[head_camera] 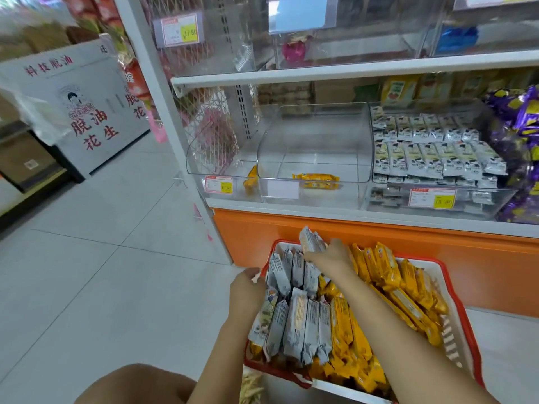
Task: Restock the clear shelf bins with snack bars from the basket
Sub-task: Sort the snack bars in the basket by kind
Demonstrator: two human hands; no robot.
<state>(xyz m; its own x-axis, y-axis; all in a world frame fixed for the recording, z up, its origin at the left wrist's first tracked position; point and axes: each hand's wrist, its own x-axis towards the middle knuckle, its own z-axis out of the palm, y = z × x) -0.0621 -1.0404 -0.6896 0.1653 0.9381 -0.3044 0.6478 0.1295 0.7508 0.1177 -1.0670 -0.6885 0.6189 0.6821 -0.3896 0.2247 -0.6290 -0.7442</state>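
Note:
A red and white basket (455, 298) stands on the floor below the shelf, packed with grey-white snack bars (294, 322) on its left and yellow snack bars (408, 290) on its right. My right hand (329, 256) grips a few grey-white bars (309, 239) at the basket's far end, lifted above the rest. My left hand (248, 290) holds the basket's left side against the grey-white bars. On the shelf, the middle clear bin (315, 147) holds two yellow bars (316, 177). The bin to its right (466, 199) is stacked with grey-white bars (431, 153).
A left clear bin (215, 170) holds one yellow bar (250, 180). Purple packets (519, 141) fill the far right. The orange shelf base (350, 237) rises just behind the basket. A white peanut display box (87, 112) stands across the tiled aisle floor (102, 258).

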